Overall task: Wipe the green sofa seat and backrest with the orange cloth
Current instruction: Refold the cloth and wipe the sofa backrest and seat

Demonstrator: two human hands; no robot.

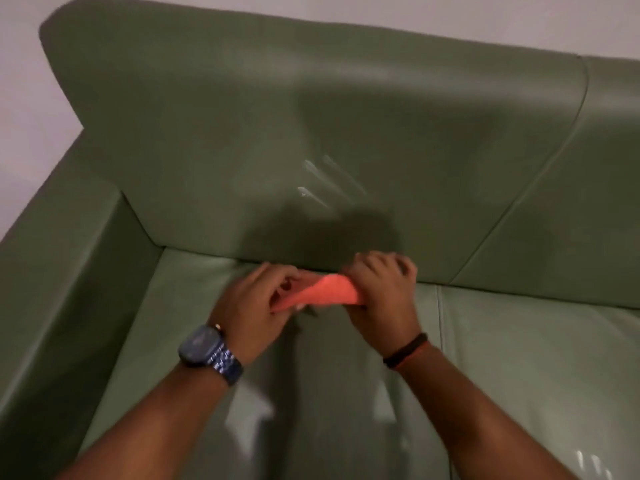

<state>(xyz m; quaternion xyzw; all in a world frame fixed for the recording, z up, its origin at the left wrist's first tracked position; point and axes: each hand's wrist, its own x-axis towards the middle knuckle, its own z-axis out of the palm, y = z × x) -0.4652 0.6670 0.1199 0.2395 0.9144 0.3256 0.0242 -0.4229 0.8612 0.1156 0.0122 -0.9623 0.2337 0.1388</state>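
The orange cloth (327, 292) is stretched between my two hands, held in the air just above the seat (166, 341) of the green sofa, close to the crease where the seat meets the backrest (242, 133). My left hand (252, 303), with a dark watch on its wrist, grips the cloth's left end. Gripping the right end is my right hand (381, 289), which wears a dark band on the wrist. The middle of the cloth is folded over and partly hidden by my fingers. The backrest shows a few shiny streaks above my hands.
The sofa's left armrest (69, 271) rises at the left of the seat. A seam (441, 313) divides the seat into two cushions to the right of my hands. A pale wall (450, 15) stands behind the backrest.
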